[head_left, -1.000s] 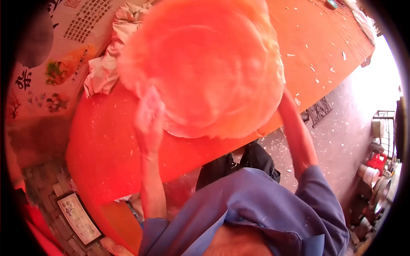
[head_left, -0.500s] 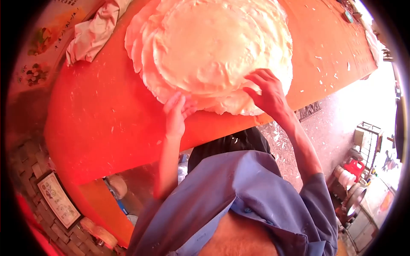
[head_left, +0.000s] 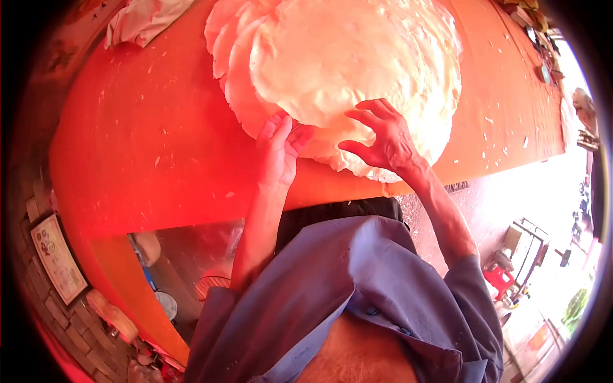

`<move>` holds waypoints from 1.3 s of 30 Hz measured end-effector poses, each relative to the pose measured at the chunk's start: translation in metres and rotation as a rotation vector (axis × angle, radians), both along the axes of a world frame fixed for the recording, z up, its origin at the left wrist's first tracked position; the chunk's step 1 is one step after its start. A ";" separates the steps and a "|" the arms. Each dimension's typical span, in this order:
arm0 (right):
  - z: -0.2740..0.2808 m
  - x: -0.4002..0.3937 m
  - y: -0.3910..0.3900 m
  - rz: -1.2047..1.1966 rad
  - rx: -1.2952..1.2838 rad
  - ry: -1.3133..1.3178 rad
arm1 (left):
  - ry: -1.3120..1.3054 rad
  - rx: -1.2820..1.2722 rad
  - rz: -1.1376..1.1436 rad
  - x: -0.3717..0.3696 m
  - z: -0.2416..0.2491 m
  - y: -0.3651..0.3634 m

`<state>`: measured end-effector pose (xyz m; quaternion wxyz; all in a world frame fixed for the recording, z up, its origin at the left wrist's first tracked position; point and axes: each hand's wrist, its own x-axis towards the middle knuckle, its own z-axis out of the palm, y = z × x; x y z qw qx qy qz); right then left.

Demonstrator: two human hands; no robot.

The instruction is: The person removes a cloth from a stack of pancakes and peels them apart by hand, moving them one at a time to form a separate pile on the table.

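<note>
On the left, a crumpled cloth (head_left: 142,24) is seen near the far side of the orange-red tabletop (head_left: 147,140). Next, the left hand (head_left: 287,143) is found at the near left edge of a big pile of thin pale sheets (head_left: 357,57). Its palm is turned partly up and its fingers are bent. Whether the edge is pinched by it cannot be told, as the fingertips are set against the glare.

The pile is laid flat in the middle of the tabletop, ahead of both hands. From the left hand, it is found forward and to the right. It is nearly round, so no long way can be picked out, and its far end is cut off at the top of the view. Wavy layers are shown around its rim.

The right hand (head_left: 377,137) is placed farther in, over the near part of the pile, so it is the nearer one to the pile's middle. Its fingers are spread and curved, and nothing is gripped. Whether the top is touched cannot be told. Farther right, small white bits (head_left: 526,141) are scattered on the tabletop.
</note>
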<state>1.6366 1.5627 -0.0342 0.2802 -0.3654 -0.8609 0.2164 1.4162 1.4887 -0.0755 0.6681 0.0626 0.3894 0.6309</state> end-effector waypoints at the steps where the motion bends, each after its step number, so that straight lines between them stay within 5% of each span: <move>1: 0.000 0.000 0.002 -0.004 -0.054 0.055 | 0.064 0.015 0.010 0.002 0.002 0.001; 11: -0.011 -0.014 0.030 -0.106 -0.026 0.077 | 0.101 0.012 0.104 0.038 0.016 0.018; 15: -0.022 -0.011 0.051 0.126 0.156 -0.180 | -0.022 0.004 0.019 0.042 -0.001 0.017; 19: 0.050 -0.011 0.074 -0.104 0.140 -0.094 | 0.148 0.149 0.029 0.046 0.002 0.013; 21: 0.034 -0.014 0.065 0.045 0.260 -0.123 | 0.061 0.021 -0.014 0.045 -0.005 0.014; 23: 0.009 -0.015 0.049 0.105 0.116 -0.209 | 0.073 0.103 -0.046 0.052 0.001 0.025; 25: 0.002 -0.020 0.065 0.103 0.239 -0.225 | 0.083 0.166 -0.068 0.061 -0.003 0.030; 29: 0.078 -0.001 0.124 -0.010 0.244 -0.268 | 0.008 -0.029 -0.001 0.061 -0.022 0.045; 30: 0.089 0.002 0.142 -0.106 0.407 -0.243 | -0.009 -0.024 -0.004 0.059 -0.022 0.045; 31: 0.107 0.008 0.149 -0.293 0.150 -0.096 | -0.027 -0.024 -0.006 0.059 -0.020 0.044; 33: 0.132 0.006 0.132 -0.298 0.211 -0.021 | 0.002 -0.026 -0.016 0.060 -0.014 0.046; 36: 0.105 -0.003 0.103 -0.053 0.304 0.002 | 0.064 -0.048 -0.020 0.064 -0.008 0.054; 39: 0.076 0.025 0.171 -0.233 0.192 -0.155 | 0.100 -0.069 -0.018 0.062 -0.017 0.056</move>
